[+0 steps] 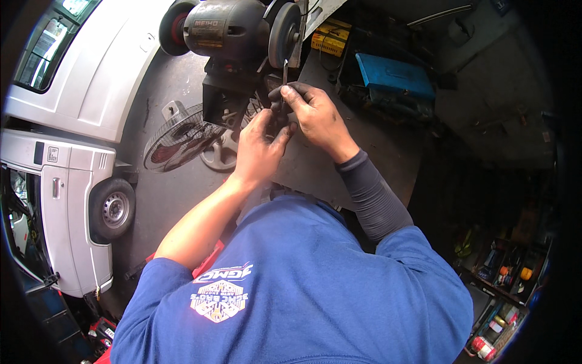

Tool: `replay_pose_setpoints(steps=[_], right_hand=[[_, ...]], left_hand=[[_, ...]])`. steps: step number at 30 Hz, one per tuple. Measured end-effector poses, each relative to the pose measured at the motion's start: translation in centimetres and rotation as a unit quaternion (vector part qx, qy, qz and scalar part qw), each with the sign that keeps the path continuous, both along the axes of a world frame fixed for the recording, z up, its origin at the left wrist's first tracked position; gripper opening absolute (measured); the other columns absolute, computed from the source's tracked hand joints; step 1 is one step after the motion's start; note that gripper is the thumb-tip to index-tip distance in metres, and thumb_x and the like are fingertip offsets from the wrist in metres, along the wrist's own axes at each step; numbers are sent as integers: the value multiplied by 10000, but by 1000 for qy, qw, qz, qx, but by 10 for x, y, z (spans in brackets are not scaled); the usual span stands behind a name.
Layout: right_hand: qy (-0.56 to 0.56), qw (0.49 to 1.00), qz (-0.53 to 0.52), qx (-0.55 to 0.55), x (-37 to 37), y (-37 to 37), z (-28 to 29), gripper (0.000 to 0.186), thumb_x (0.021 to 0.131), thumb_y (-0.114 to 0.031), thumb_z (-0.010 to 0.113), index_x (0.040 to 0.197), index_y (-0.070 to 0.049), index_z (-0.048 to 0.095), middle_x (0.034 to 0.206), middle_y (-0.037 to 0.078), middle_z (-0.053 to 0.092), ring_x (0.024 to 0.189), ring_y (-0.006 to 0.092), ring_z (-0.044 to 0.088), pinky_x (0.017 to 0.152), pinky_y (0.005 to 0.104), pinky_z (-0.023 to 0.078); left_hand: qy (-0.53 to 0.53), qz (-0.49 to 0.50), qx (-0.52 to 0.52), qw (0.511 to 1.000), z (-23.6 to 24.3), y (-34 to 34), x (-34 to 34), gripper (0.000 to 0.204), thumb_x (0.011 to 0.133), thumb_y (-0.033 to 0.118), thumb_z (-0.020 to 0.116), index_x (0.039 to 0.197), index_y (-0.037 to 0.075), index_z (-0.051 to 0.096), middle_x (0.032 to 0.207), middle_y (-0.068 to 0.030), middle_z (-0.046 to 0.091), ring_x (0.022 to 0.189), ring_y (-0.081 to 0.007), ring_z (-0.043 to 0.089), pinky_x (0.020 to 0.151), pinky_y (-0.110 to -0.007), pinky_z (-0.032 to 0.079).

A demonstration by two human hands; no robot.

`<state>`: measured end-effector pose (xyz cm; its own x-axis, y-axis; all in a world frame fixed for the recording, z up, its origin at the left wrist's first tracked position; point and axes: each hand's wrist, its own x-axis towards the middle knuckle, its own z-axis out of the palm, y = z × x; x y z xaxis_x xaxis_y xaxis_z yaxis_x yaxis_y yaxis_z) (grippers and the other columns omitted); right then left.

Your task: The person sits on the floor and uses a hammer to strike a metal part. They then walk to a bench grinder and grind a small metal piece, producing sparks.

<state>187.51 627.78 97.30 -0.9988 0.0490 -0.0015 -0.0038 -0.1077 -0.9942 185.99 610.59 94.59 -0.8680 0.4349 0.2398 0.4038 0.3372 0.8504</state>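
Observation:
My right hand (318, 118) is closed, pinching a slim metal piece (285, 71) that points up at the grinder. The tip of this piece is at the lower edge of the right grinding wheel (284, 36) of a bench grinder (227, 27); whether it touches the wheel I cannot tell. Just below and to the left, my left hand (259, 145) is closed, thumb and fingers curled near the dark lower end of what the right hand holds. Its fingertips look blackened, and what lies between them is too dark to make out.
A fan with a wire cage (182, 139) stands left of the grinder stand. Further left is a white van (73, 200). Right of the grinder lie a yellow box-shaped device (330, 37) and a blue metal case (394, 76). Shelves with bottles and cans (503, 285) stand at lower right.

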Motion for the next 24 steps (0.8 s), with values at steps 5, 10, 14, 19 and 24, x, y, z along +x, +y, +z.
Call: replay_pose_setpoints(steps=[5,10,14,19,24], right_hand=[[-3,995,-69,69,-15,-1,-14,352,1104,-278,592,1161,41,729,961,87,763,850,126,650,800,333,533],[-22,989,-86,114,-24,3,-21,398,1089,-308,593,1208,51,716,1038,160,783,936,223,713,880,379,532],[-28,986,-83,139,-28,6,-24,413,1079,-319,590,1236,41,717,1114,211,783,1019,311,735,932,400,521],[-24,986,-79,145,-31,7,-26,413,1064,-319,592,1229,35,725,1126,239,772,1050,365,733,944,415,521],[-20,985,-86,150,-32,6,-26,404,1054,-314,592,1225,26,728,1122,247,768,1056,393,729,946,428,521]], left_hand=[[-95,13,-71,993,3,6,-8,317,997,206,735,1184,-47,695,973,-192,774,857,-240,749,769,-383,572],[-108,14,-6,994,1,16,-13,312,1002,229,730,1129,-50,677,803,-183,723,706,-271,716,684,-402,546],[-132,22,-35,990,1,17,-15,316,1001,231,733,1139,-47,674,788,-172,716,693,-252,713,658,-399,541],[-134,31,-32,990,1,19,-13,323,999,232,737,1153,-44,672,803,-175,721,705,-250,716,664,-396,547],[-134,32,-27,990,-2,18,-13,335,999,238,734,1170,-42,668,823,-180,729,723,-260,723,681,-398,552]])
